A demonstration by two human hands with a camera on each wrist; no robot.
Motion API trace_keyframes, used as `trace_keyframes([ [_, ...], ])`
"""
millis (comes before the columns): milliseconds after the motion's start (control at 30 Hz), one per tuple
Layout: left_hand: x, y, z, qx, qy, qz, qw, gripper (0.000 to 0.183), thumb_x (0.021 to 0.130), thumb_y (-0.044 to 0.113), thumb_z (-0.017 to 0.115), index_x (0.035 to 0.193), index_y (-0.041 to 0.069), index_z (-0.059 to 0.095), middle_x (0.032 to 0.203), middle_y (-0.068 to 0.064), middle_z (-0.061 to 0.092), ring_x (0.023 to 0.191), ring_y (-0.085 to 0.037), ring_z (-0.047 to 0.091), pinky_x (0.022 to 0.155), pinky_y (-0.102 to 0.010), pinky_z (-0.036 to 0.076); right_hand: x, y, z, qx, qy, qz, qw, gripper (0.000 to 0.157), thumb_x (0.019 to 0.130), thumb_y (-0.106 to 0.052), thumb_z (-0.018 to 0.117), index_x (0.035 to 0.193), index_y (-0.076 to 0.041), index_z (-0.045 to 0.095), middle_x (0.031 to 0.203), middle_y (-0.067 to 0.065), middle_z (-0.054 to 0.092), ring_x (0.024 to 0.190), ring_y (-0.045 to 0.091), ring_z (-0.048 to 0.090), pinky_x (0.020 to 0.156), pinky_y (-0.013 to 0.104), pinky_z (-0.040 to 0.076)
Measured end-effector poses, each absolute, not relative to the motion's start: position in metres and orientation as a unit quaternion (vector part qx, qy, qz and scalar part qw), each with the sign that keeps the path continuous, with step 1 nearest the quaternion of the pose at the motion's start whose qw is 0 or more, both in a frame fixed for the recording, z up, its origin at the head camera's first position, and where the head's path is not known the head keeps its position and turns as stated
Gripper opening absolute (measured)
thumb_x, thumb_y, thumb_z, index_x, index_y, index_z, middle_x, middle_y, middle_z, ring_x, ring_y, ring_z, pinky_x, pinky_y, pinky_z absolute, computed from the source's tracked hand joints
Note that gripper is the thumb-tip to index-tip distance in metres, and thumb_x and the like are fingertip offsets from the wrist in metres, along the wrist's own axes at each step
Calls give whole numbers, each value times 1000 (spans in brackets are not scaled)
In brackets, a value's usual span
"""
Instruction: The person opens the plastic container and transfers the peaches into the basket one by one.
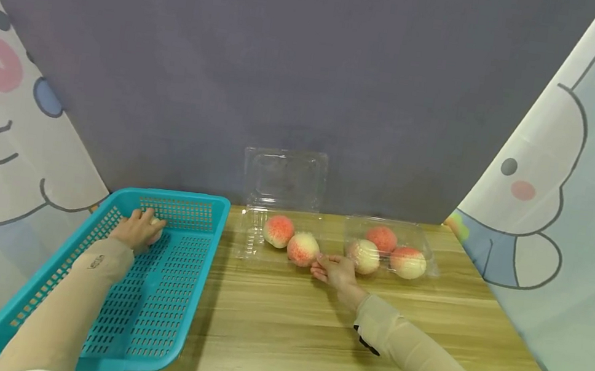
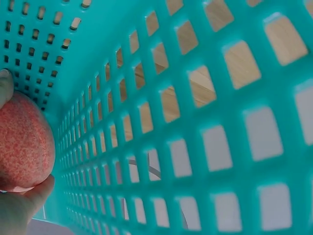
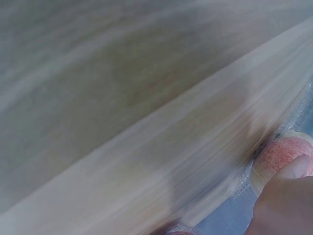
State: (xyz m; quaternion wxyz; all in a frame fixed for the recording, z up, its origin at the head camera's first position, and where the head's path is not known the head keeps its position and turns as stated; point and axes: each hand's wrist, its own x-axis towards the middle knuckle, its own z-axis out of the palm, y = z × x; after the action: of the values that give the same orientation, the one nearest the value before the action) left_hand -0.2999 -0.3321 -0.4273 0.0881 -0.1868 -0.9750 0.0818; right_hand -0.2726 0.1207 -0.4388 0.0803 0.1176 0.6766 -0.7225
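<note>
Inside the blue-green basket (image 1: 197, 297), near its far left corner, my left hand (image 1: 137, 229) grips a peach (image 2: 24, 142); fingers and thumb lie on either side of the fruit in the left wrist view. An open clear plastic box (image 1: 251, 248) holds two peaches: one reddish peach (image 1: 278, 231) at the back and one paler peach (image 1: 303, 249) in front. My right hand (image 1: 336, 272) touches the front peach from the right, its fingers fairly straight. The right wrist view has the thumb against that peach (image 3: 276, 159).
Right of my right hand sits a second clear box (image 1: 426, 244) with three peaches under its lid. The open box's lid (image 1: 287, 178) stands up against the grey backdrop (image 1: 300, 74). Everything rests on a wood-grain table (image 1: 278, 344); printed cloths hang at both sides.
</note>
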Motion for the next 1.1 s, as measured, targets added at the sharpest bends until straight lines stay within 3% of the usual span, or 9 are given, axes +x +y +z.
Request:
trace_keyframes([
  [467, -301, -332, -425, -141, -987, 40, 64, 60, 64, 10, 80, 115, 8, 48, 111, -32, 41, 95, -52, 45, 64, -59, 48, -273, 121, -439, 114, 678, -722, 77, 31, 91, -10, 55, 111, 13, 51, 73, 8, 66, 60, 10, 65, 63, 23, 56],
  [1100, -300, -329, -428, -128, -987, 51, 81, 59, 67, 4, 76, 119, 4, 48, 111, -33, 41, 98, -52, 45, 66, -60, 47, -272, 120, -439, 117, 676, -723, 75, 31, 91, -10, 55, 110, 13, 51, 76, 10, 67, 60, 10, 64, 64, 24, 56],
])
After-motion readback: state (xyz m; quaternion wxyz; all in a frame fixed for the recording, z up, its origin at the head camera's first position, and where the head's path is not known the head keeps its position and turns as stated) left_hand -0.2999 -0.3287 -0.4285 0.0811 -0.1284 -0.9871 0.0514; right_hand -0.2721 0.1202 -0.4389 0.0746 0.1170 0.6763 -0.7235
